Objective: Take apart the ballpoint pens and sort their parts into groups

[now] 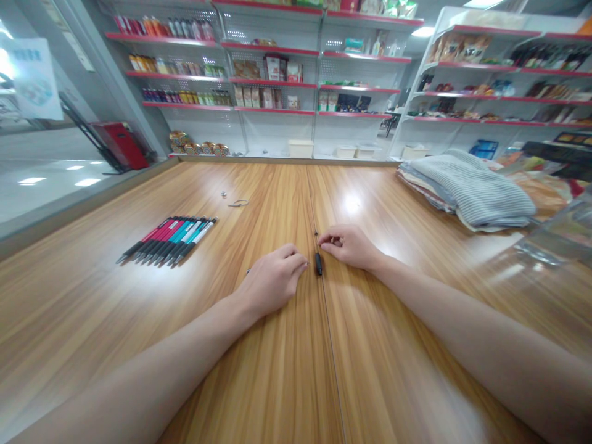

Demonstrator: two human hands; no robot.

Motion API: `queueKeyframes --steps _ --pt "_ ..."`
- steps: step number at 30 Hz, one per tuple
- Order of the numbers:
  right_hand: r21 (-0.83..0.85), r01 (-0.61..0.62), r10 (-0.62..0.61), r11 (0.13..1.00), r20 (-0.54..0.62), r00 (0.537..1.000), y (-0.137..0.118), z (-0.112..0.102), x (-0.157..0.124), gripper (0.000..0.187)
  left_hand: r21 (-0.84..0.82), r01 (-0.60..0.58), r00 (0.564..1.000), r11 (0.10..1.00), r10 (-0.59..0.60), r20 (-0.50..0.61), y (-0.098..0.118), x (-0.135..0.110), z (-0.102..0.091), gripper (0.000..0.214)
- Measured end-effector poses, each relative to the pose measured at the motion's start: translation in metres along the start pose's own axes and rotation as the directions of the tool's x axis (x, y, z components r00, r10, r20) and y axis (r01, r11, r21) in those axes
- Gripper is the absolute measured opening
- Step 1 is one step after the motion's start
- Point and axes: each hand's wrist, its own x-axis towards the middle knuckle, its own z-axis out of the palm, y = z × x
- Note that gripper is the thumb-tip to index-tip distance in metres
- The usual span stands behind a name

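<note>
On the wooden table (272,203), my left hand (274,279) is closed, its fingertips pinched on a slim pen part. A small tip of it shows past the fingers, and a bit shows behind the hand; the rest is hidden. Just right of these fingers lies a short black pen barrel piece (318,264). My right hand (349,245) rests beyond it with thumb and fingers curled together; whatever they hold is too small to make out. A tiny dark piece (316,233) lies by its fingertips. Farther left, several pens (169,239) with pink, teal and white barrels lie side by side.
A thin ring-shaped band (238,203) and a small shiny piece (224,194) lie on the far left part of the table. Folded grey cloths (472,185) are stacked at right, near a clear plastic container (559,231). Stocked shelves (272,80) stand behind.
</note>
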Motion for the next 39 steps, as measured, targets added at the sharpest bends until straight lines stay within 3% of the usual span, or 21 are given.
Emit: queueKeyframes --steps 11,18,39 --pt "0.061 -0.062 0.066 0.996 -0.058 0.996 0.0047 0.0012 0.0057 0.017 0.008 0.019 1.000 1.000 -0.019 0.011 0.0012 0.0004 -0.0002 0.021" --pt "0.007 0.019 -0.019 1.000 -0.022 1.000 0.0062 0.0011 0.0067 0.013 0.025 0.020 0.999 0.999 -0.021 0.035 0.0011 0.0000 -0.0010 0.023" --pt "-0.076 0.049 -0.052 0.996 -0.044 0.998 0.0056 0.0054 0.0098 0.017 0.014 0.003 1.000 1.000 -0.003 0.008 0.0000 0.0005 0.0006 0.023"
